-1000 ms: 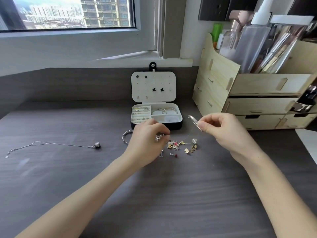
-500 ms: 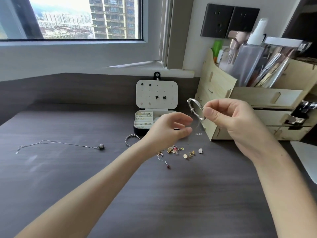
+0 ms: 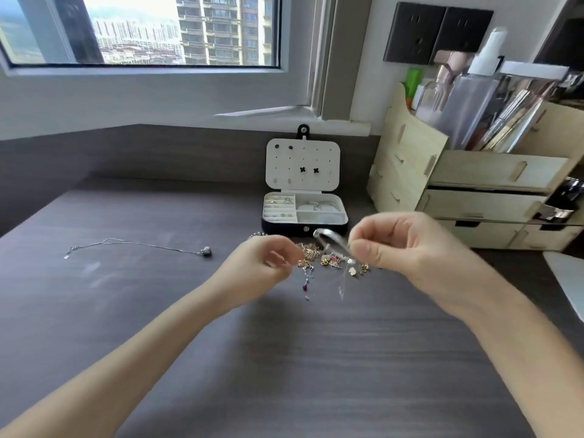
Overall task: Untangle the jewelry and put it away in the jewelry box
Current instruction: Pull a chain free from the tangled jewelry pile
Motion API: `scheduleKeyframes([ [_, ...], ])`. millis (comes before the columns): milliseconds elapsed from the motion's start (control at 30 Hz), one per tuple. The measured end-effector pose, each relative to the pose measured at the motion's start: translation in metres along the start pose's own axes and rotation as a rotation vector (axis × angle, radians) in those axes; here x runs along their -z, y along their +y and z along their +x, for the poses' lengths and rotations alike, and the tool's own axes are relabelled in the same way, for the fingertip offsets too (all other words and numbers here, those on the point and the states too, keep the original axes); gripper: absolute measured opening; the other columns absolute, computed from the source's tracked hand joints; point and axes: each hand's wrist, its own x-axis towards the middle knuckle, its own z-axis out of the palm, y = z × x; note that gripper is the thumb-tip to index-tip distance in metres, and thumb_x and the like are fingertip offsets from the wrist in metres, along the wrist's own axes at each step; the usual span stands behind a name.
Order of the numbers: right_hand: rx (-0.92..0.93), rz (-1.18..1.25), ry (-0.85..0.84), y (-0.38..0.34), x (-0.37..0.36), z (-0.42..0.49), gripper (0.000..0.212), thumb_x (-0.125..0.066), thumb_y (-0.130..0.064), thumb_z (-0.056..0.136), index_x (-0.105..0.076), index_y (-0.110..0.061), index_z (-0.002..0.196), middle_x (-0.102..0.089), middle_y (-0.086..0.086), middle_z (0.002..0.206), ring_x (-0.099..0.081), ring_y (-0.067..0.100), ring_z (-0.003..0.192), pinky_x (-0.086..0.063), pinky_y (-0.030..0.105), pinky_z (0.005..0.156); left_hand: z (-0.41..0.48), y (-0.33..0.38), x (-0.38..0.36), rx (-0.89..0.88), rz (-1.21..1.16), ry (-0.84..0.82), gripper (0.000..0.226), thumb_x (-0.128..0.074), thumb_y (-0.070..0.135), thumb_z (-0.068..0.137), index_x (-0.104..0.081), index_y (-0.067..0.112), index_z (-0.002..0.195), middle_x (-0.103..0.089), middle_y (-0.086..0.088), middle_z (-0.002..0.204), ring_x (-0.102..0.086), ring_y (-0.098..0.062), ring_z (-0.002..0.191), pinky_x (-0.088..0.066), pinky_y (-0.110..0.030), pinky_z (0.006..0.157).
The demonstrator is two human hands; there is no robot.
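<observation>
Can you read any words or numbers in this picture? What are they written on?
None can be read.
Bottles in the wooden organizer: any labels are too blurred.
Jewelry box clasp: too small to tell.
Wall sockets: no markings visible.

Reference point: the gap between my hands.

- **12 o'clock:** the jewelry box [image 3: 284, 228] sits just beyond the loose jewelry pile [image 3: 328, 262]. Its lid [image 3: 302, 165] stands upright, so I can reach in only from above or from the front.
- **2 o'clock:** a wooden organizer [image 3: 410, 172] walls off that flank, near the box.
- **Between my hands:** my right hand [image 3: 410, 245] pinches a bangle [image 3: 331, 240] that juts toward my left hand [image 3: 265, 260], narrowing the gap.
- **10 o'clock:** a necklace [image 3: 139, 246] lies flat, well apart.
- **6 o'clock:** bare desk [image 3: 284, 358] gives open passage.
- **3 o'clock:** a white object [image 3: 565, 279] lies at the frame's edge.
</observation>
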Motion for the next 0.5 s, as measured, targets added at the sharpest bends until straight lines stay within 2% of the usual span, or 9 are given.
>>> scheduleKeyframes([
  [100,-0.116,-0.099,-0.094,0.023,-0.025,0.0,0.015,-0.07,-0.018,0.083,-0.066,-0.022,0.069,-0.06,-0.007,0.068,-0.05,0.006,0.067,-0.039,0.016,0.063,-0.016,-0.015,0.006,0.062,-0.047,0.001,0.044,-0.046,-0.014,0.075,-0.067,0.025,0.078,-0.068,0.006,0.085,-0.06,-0.007,0.076,-0.045,-0.014,0.066],
  [233,-0.183,-0.085,-0.19,0.038,-0.05,0.006,0.013,-0.066,-0.016,0.085,-0.066,-0.02,0.073,-0.06,-0.01,0.067,-0.05,0.004,0.065,-0.04,0.017,0.065,-0.034,-0.018,0.015,0.089,-0.255,-0.09,0.042,-0.047,-0.001,0.059,-0.07,0.021,0.086,-0.072,0.006,0.093,-0.062,-0.004,0.085,-0.046,-0.015,0.07],
  [367,-0.208,0.08,-0.212,0.042,-0.055,0.017,0.013,-0.064,-0.013,0.086,-0.065,-0.016,0.073,-0.059,-0.009,0.065,-0.049,0.003,0.062,-0.036,0.015,0.062,-0.048,-0.016,0.02,0.053,-0.469,-0.187,0.027,-0.061,0.001,0.067,-0.071,0.016,0.087,-0.072,0.0,0.089,-0.063,-0.008,0.084,-0.046,-0.014,0.069],
  [433,-0.207,0.123,-0.208,0.046,-0.055,0.022,0.013,-0.068,-0.018,0.083,-0.066,-0.019,0.071,-0.058,-0.01,0.063,-0.044,0.005,0.059,-0.034,0.017,0.059,-0.051,-0.014,0.02,0.043,-0.491,-0.15,0.013,-0.07,0.01,0.072,-0.071,0.014,0.084,-0.072,-0.003,0.085,-0.064,-0.011,0.081,-0.049,-0.017,0.069],
  [500,-0.206,0.163,-0.214,0.052,-0.056,0.025,0.009,-0.066,-0.023,0.079,-0.067,-0.021,0.07,-0.057,-0.01,0.063,-0.041,0.009,0.061,-0.034,0.019,0.058,-0.051,-0.014,0.019,0.022,-0.466,-0.094,0.01,-0.073,0.017,0.077,-0.07,0.01,0.084,-0.071,-0.004,0.08,-0.065,-0.012,0.079,-0.052,-0.02,0.074],
])
